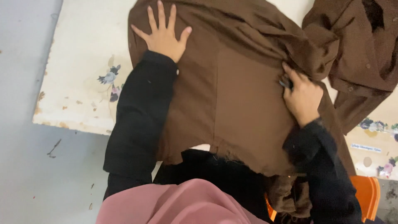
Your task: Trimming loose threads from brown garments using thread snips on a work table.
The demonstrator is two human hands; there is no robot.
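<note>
Single head-worn view, looking steeply down and slightly forward over the wearer's chest. Close range: left hand (164,35) and right hand (302,96) fill the upper frame on brown garment (236,95); cream table (78,74), grey floor (25,166) at left.

Plain brown cloth (244,95) lies under both hands; black sleeves (141,108) cover the arms. The cream surface (83,62) left of them bears small purple flower prints. An orange chair (367,193) sits lower right.

Matt brown cloth garment (232,95)
</note>
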